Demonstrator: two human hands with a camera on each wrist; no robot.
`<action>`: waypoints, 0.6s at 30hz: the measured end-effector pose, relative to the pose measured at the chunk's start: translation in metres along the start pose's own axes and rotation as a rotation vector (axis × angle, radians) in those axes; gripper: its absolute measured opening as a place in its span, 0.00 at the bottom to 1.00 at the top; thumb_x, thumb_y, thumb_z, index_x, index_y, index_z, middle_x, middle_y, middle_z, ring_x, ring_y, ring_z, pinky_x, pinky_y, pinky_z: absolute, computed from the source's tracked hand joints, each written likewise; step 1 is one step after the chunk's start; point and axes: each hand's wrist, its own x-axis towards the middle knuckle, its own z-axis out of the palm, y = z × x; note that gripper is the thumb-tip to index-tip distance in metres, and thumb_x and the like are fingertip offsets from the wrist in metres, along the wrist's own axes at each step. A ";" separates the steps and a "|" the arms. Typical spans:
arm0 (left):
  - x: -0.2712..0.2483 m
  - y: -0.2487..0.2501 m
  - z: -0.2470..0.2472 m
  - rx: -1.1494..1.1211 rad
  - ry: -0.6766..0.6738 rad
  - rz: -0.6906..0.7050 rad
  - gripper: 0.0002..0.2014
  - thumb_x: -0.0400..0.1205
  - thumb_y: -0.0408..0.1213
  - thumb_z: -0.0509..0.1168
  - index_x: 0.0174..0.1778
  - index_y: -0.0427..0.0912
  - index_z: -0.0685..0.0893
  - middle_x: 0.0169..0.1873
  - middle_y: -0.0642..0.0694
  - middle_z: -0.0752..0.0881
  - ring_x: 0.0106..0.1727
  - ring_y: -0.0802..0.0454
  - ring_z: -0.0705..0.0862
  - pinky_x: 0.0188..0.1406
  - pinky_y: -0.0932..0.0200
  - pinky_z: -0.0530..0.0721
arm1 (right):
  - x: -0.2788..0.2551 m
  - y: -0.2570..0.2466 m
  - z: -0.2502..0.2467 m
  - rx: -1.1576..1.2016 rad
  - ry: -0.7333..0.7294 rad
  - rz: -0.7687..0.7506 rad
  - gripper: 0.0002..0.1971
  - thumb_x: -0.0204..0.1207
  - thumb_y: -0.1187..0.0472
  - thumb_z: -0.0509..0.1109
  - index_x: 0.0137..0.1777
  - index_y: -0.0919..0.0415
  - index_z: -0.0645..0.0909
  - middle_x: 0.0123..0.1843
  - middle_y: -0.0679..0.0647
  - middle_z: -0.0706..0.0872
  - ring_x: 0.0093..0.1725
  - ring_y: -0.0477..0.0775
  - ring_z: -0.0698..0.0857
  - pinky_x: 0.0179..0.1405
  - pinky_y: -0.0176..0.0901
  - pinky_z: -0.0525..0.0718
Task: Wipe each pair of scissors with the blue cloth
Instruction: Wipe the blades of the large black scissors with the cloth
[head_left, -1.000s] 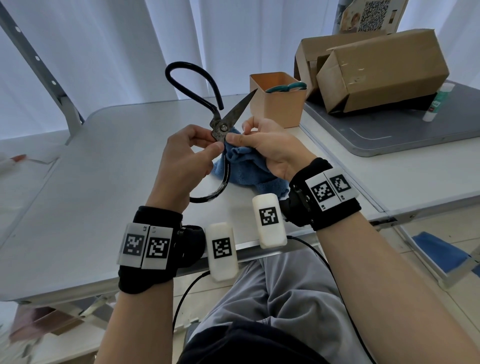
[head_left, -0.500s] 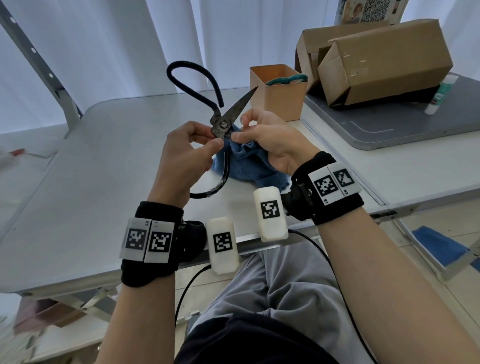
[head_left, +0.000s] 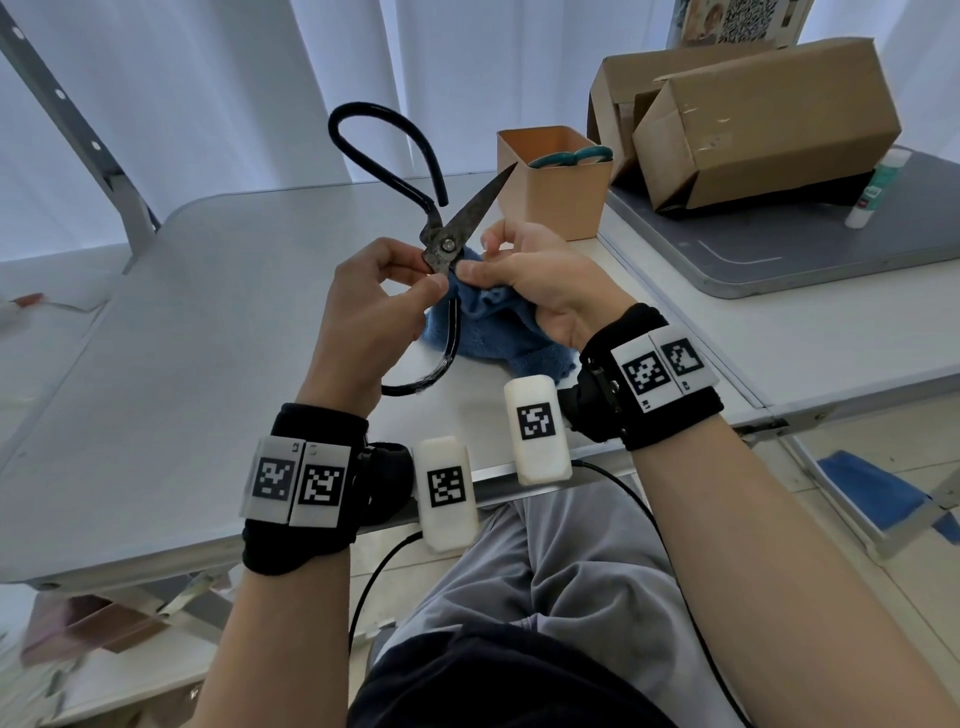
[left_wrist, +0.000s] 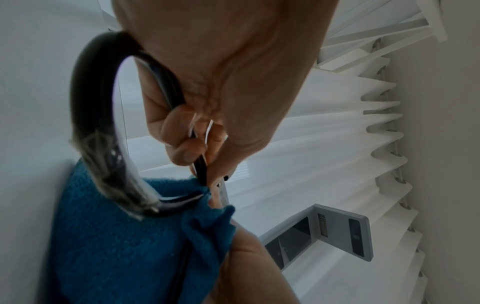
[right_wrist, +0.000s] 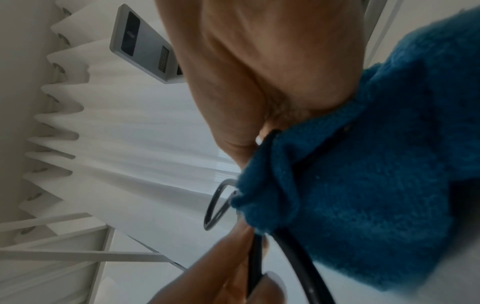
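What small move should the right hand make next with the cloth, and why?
Probably slide the blue cloth from the pivot up the bare blade toward its tip. The left hand pinches the black scissors near the pivot, and the right hand pinches the cloth just beside it, while the blade pointing up and away looks dull and uncovered.

A white folding table (head_left: 208, 322) carries the work. The blue cloth (head_left: 498, 338) lies bunched on it near the front edge. An open tan cardboard cup (head_left: 558, 192) stands toward the far right corner, teal-handled scissors (head_left: 571, 156) resting inside. A second white table (head_left: 810, 343) adjoins on the right, bearing a grey tray (head_left: 831, 254). On that tray lie two brown cardboard boxes (head_left: 769, 124) on their sides and an upright glue stick (head_left: 875, 189).
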 end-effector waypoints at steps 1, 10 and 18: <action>0.000 0.000 0.000 0.007 -0.003 0.001 0.04 0.80 0.35 0.72 0.47 0.45 0.84 0.40 0.52 0.85 0.25 0.60 0.76 0.29 0.64 0.77 | 0.000 0.001 0.000 0.006 0.003 -0.003 0.15 0.75 0.70 0.75 0.39 0.57 0.71 0.46 0.65 0.86 0.46 0.61 0.88 0.52 0.56 0.87; 0.003 0.001 -0.009 -0.019 0.041 -0.077 0.04 0.78 0.35 0.73 0.47 0.43 0.87 0.39 0.47 0.87 0.26 0.55 0.75 0.28 0.63 0.76 | -0.002 -0.004 -0.008 -0.052 0.094 0.052 0.03 0.80 0.61 0.72 0.48 0.58 0.81 0.48 0.57 0.87 0.47 0.52 0.85 0.48 0.45 0.87; 0.004 0.000 -0.018 -0.058 0.077 -0.090 0.06 0.78 0.32 0.72 0.49 0.39 0.86 0.41 0.42 0.87 0.25 0.54 0.73 0.26 0.65 0.73 | 0.002 -0.007 -0.022 0.297 0.282 -0.031 0.02 0.83 0.63 0.66 0.51 0.60 0.80 0.41 0.53 0.85 0.39 0.49 0.85 0.34 0.42 0.85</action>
